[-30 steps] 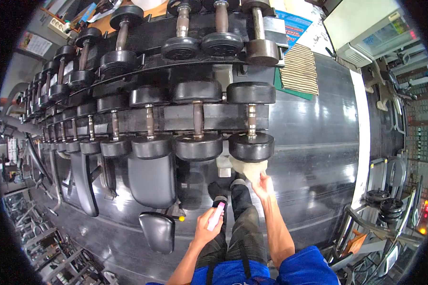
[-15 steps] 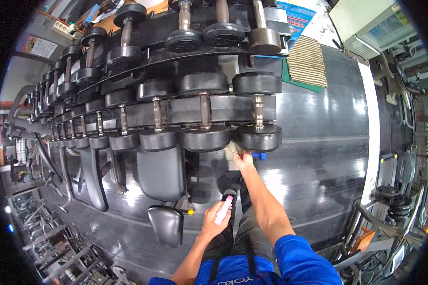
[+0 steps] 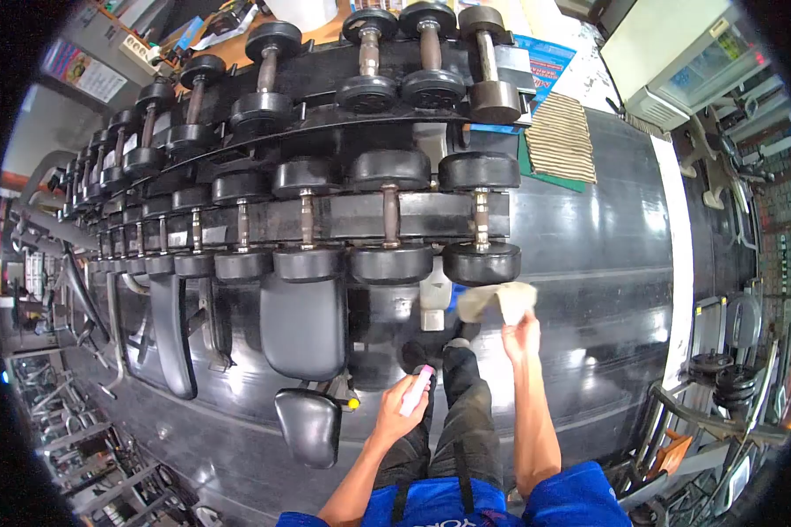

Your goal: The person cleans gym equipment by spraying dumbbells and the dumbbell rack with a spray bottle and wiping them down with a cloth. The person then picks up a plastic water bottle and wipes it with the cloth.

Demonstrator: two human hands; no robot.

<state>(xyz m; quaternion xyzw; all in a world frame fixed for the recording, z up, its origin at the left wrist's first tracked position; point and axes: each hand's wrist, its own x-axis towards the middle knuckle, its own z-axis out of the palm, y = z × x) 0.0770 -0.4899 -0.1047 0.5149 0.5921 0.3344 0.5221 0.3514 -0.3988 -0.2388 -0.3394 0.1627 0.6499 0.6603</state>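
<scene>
My left hand (image 3: pixel 399 411) is closed around a small white bottle with a pink top (image 3: pixel 415 393), held in front of my legs. Off to the right, my right hand (image 3: pixel 522 337) grips a pale beige cloth (image 3: pixel 511 301) by its near end. The cloth is bunched, slightly blurred, and spread to the left just below the end dumbbell (image 3: pixel 481 262) of the lower rack row. Neither hand touches the dumbbells. A blue object, partly hidden by the cloth, shows near the rack's foot (image 3: pixel 432 318).
Black dumbbells fill a two-tier rack (image 3: pixel 343 216). A padded bench (image 3: pixel 303 329) and a smaller black pad (image 3: pixel 308 426) stand at left. Striped fabric (image 3: pixel 561 136) lies beyond the rack's right end. Weight plates (image 3: pixel 735 383) and gym frames are at far right.
My right hand has drawn the cloth out from beneath the lower dumbbells and moved it right and toward me. My left hand keeps the bottle in about the same place.
</scene>
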